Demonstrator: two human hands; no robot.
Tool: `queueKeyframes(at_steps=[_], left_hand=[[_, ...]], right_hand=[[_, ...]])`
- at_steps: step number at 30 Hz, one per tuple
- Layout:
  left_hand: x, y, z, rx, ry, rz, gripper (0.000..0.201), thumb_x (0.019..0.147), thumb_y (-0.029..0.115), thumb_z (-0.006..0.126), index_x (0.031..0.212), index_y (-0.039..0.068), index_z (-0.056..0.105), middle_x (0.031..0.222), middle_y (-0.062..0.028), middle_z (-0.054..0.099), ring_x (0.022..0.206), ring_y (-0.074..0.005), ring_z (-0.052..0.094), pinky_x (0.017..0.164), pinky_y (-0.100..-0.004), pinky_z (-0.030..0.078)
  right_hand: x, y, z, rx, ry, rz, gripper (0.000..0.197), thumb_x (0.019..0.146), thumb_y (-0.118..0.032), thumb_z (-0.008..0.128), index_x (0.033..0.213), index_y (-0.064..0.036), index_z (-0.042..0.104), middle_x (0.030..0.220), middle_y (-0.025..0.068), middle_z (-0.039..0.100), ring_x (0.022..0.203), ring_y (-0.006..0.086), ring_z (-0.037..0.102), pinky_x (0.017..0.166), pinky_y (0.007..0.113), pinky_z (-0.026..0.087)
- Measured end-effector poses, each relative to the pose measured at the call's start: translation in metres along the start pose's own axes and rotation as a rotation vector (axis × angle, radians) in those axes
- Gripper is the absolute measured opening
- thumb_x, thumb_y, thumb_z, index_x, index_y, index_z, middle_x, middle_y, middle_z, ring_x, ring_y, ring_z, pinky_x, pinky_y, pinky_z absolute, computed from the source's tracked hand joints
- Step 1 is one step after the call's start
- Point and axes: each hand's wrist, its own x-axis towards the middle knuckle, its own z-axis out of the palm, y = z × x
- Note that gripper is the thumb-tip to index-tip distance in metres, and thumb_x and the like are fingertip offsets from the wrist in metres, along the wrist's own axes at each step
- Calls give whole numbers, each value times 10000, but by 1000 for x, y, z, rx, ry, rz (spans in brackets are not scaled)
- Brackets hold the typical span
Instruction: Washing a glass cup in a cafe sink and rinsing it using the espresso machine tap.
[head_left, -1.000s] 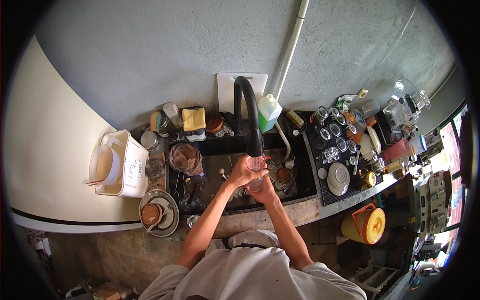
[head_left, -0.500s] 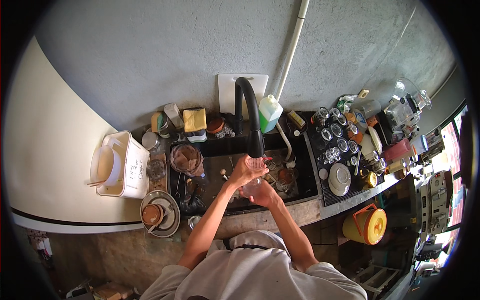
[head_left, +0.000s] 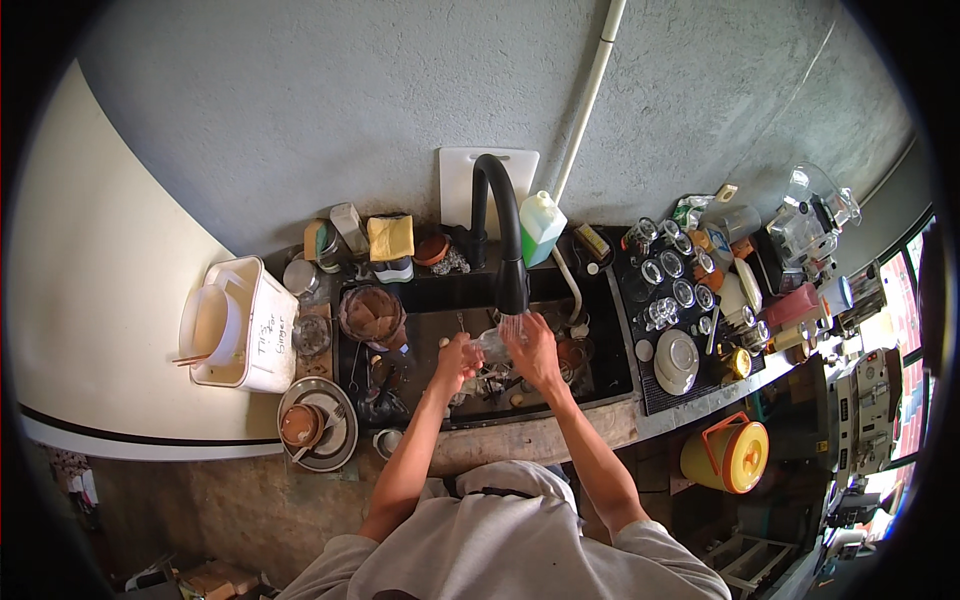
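A clear drinking glass (head_left: 491, 346) lies tipped sideways between my hands, below the spout of the black faucet (head_left: 510, 285). Water runs from the spout over the glass and my right hand. My left hand (head_left: 457, 363) has its fingers closed at the left end of the glass. At the other end, my right hand (head_left: 534, 352) grips it, fingers curled round. Both are held over the dark sink (head_left: 420, 408), where cutlery, glasses and small scraps lie. Part of the glass is hidden by my fingers.
Upturned glasses and a stack of white bowls (head_left: 677, 360) stand on the black mat at right. Left of the sink are a plate with a brown bowl (head_left: 302, 425) and a white bin (head_left: 250, 340). A green soap bottle (head_left: 541, 228) stands behind, right of the faucet.
The glass has gone from upright to sideways under the water. My left hand has moved left and down to one end, while my right hand has risen to the other.
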Motion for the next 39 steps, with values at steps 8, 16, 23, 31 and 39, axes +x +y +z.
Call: queueKeyframes(at_steps=[8,16,23,31,39], left_hand=[[-3,3,-2,265,99,500,276,970,306,637,847,65,586,747,-68,615,641,-159,602,510,-310,440],[-42,44,92,674,-157,1098,273,815,102,813,995,15,628,917,-91,700,781,-155,669,707,-323,537],[-33,42,102,485,-255,874,379,798,85,863,1077,11,617,871,-32,699,763,-83,648,705,-253,538],[-32,47,99,502,-411,727,377,823,45,832,1128,-12,617,864,5,658,765,-39,603,693,-220,518],[-33,53,96,490,-395,694,373,822,60,839,1119,2,621,819,36,639,771,-28,586,712,-210,493]], right_hand=[[11,32,21,486,-129,717,311,1006,-348,548,1104,-88,688,830,-17,662,615,112,608,454,239,432],[-57,147,40,1733,-365,976,311,1028,-315,441,1147,-93,624,1019,56,701,790,171,708,477,252,564],[-77,72,53,1599,99,1135,435,1065,-300,328,1307,-11,543,1216,176,648,1094,384,658,793,391,620],[-75,70,60,1927,-442,968,399,1059,-345,397,1235,-40,583,1207,151,659,1058,316,683,825,420,643],[-63,69,50,1720,-414,999,444,1078,-390,364,1271,-53,579,1135,125,707,965,262,719,570,286,618]])
